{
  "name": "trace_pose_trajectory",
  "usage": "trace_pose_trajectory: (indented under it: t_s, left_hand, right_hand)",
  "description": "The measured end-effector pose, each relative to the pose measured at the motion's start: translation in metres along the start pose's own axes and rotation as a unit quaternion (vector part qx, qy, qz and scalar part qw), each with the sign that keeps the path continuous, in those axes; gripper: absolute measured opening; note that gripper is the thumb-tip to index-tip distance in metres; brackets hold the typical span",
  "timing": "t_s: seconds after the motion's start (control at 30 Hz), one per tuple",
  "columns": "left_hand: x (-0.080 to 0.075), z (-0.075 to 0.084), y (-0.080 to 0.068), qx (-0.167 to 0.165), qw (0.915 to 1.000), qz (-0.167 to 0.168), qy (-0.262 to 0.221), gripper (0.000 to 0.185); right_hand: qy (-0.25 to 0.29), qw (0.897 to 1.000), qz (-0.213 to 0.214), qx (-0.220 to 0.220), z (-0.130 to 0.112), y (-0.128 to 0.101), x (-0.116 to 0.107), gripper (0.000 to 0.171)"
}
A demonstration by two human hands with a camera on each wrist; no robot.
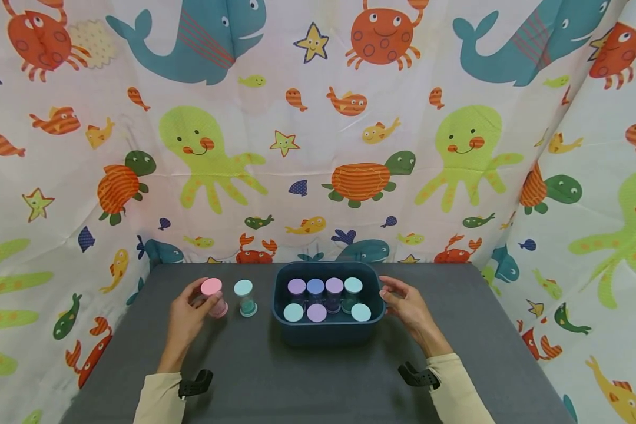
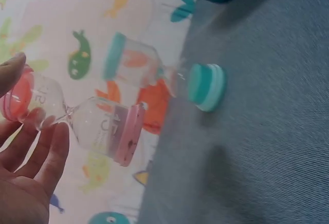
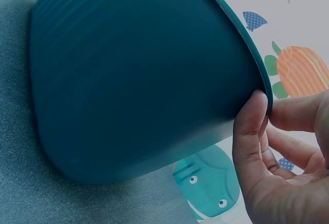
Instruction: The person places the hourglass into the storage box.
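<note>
**A:** Start at the left hand [image 1: 185,315]. How does it stand?

**B:** Its fingers [image 2: 49,144] and thumb close lightly round the glass of the pink sand timer [image 1: 212,297], near the upper cap. The timer stands upright on the grey table [image 1: 254,377], its lower cap down. In the left wrist view the fingertips lie along the upper bulb and the waist; whether the base is fully seated or slightly lifted cannot be told.

**A:** And the long axis?

**B:** Vertical, cap above cap. The timer lies at the fingertips, just forward of the palm, so the left hand is clearly the nearer one to it.

**A:** What stands next outward?

**B:** The teal sand timer [image 1: 245,298], also upright, just to the right of the pink one and apart from it. Beyond that sits the dark blue bin [image 1: 328,335], holding seven more timers with lilac, blue and pale teal caps.

**A:** The right hand [image 1: 408,309]?

**B:** It pinches the bin's right rim [image 3: 259,75], thumb on the outer wall, fingers curled over the edge. It is well apart from both loose timers, with the bin between.

**A:** Surroundings?

**B:** A sea-creature printed cloth [image 1: 318,129] hangs behind and beside the table.
</note>
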State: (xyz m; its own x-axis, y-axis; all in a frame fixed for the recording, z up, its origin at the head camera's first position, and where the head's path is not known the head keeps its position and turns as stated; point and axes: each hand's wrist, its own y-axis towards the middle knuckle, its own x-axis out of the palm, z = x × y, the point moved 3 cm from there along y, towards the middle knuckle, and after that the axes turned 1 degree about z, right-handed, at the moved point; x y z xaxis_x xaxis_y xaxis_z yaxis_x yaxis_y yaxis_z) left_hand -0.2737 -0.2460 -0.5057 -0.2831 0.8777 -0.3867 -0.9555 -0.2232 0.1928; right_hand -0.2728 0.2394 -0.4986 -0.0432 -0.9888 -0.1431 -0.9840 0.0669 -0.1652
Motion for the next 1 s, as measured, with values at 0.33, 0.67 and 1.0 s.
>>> trace_pose_trajectory:
  t_s: [0.33, 0.67, 1.0]
  left_hand:
    - [-0.006, 0.033, -0.006, 0.027, 0.9996, 0.01, -0.007, 0.058]
    - [-0.001, 0.072, -0.011, 0.066, 0.9974, -0.007, -0.028, 0.055]
    - [0.016, 0.109, -0.017, 0.112, 0.99, -0.045, -0.073, 0.051]
  right_hand:
    - [-0.001, 1.0, -0.001, -0.004, -0.001, 0.001, 0.0, 0.04]
    - [0.0, 1.0, -0.006, -0.006, -0.005, -0.002, 0.0, 0.044]
    - [-0.007, 1.0, -0.006, -0.004, -0.002, 0.0, -0.001, 0.041]
